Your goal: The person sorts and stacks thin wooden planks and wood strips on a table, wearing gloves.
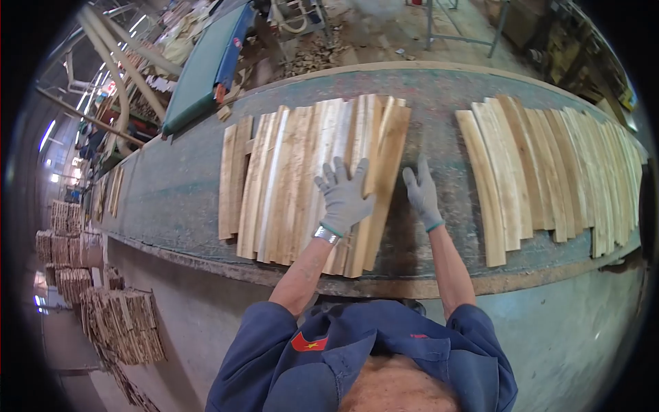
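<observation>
Wooden strips (295, 178) lie side by side on the worktable (178, 192) in front of me, their near ends uneven. My left hand (344, 196), in a grey glove, rests on the right part of this row with its fingers spread. Just right of the row, my gloved right hand (423, 196) is held edge-on above the bare tabletop, thumb apart from the fingers and nothing in it. The rightmost strip (388, 185) of the row is slightly slanted and lies between my two hands. A second row of strips (528, 172) spreads across the table's right side.
A few strips (115, 192) lie at the table's far left end. Stacked wood bundles (123, 326) stand on the floor at lower left. A green conveyor (202, 79) meets the table's back left edge. Wood scraps (319, 55) cover the floor beyond, near a metal frame (463, 38).
</observation>
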